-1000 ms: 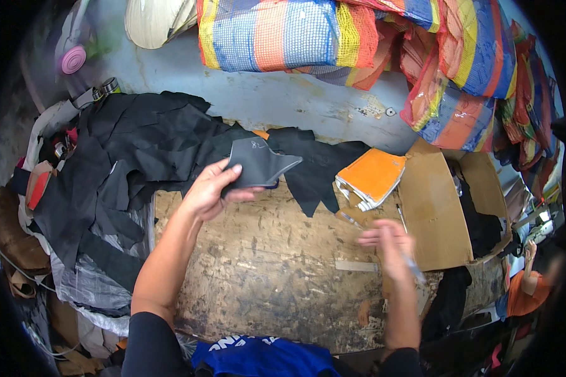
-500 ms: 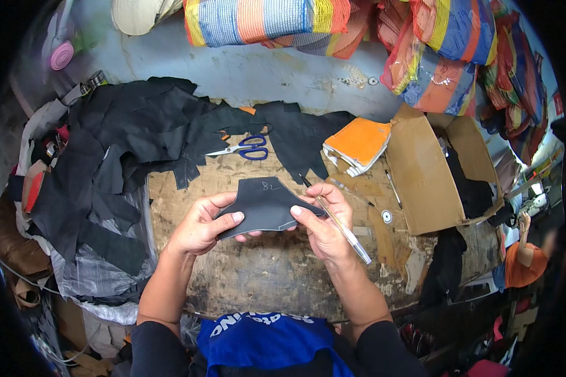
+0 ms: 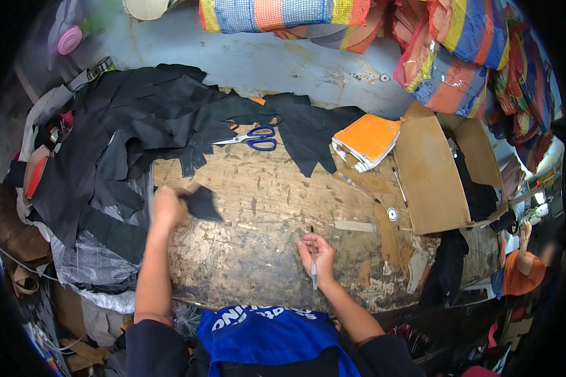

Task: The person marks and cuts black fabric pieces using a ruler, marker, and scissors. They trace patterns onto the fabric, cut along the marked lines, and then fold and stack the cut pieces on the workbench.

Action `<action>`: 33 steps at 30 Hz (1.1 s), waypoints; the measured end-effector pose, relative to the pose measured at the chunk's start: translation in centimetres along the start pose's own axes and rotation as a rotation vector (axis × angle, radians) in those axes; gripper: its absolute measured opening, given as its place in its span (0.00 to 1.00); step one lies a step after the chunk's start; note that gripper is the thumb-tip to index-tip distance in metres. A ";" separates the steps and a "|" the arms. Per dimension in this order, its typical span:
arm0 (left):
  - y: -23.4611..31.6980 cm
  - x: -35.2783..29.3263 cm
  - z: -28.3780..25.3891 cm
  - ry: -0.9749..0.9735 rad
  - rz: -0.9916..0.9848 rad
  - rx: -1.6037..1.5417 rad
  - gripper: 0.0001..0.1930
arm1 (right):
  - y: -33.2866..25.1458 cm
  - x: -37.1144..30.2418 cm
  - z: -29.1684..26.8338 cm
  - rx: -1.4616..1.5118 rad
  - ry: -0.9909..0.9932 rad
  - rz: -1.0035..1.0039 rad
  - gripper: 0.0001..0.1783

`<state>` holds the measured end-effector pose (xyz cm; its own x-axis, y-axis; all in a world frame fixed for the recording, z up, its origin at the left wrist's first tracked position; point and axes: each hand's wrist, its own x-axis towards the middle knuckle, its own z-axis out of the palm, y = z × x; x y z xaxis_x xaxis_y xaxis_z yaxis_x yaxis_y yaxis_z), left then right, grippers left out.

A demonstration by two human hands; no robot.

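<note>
My left hand (image 3: 170,208), smeared by motion, holds a small cut piece of black leather-like material (image 3: 204,204) over the left part of the wooden table (image 3: 251,264). The piece hangs out to the right of the fingers. My right hand (image 3: 319,256) grips a clear-barrelled pen (image 3: 314,271) with its dark tip pointing away from me, close above the table's near middle. Blue-handled scissors (image 3: 255,138) lie at the back of the table, blades to the left. Beside them spreads a large heap of black sheets (image 3: 151,119).
An open cardboard box (image 3: 431,182) with black pieces stands at the right, next to an orange-covered pad (image 3: 368,141). Tan scraps (image 3: 387,235), a short flat strip (image 3: 355,225) and a white disc (image 3: 392,214) lie nearby. Another person in orange (image 3: 523,271) is far right.
Both hands held the black piece at the middle; now only my left hand has it, moved left. My right hand has let go of it and lowered toward me, keeping the pen.
</note>
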<state>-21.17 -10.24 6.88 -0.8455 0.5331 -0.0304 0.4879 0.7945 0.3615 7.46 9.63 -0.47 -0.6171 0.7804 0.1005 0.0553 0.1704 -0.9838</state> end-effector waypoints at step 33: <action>5.4 -2.6 2.0 -0.979 -0.040 -1.477 0.31 | 1.6 0.4 -0.4 0.362 0.134 0.014 0.15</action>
<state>-15.94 -6.75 7.06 -0.1541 0.9227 -0.3534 -0.5787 0.2056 0.7892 7.63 10.44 -1.99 -0.5088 0.8570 0.0812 -0.2326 -0.0460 -0.9715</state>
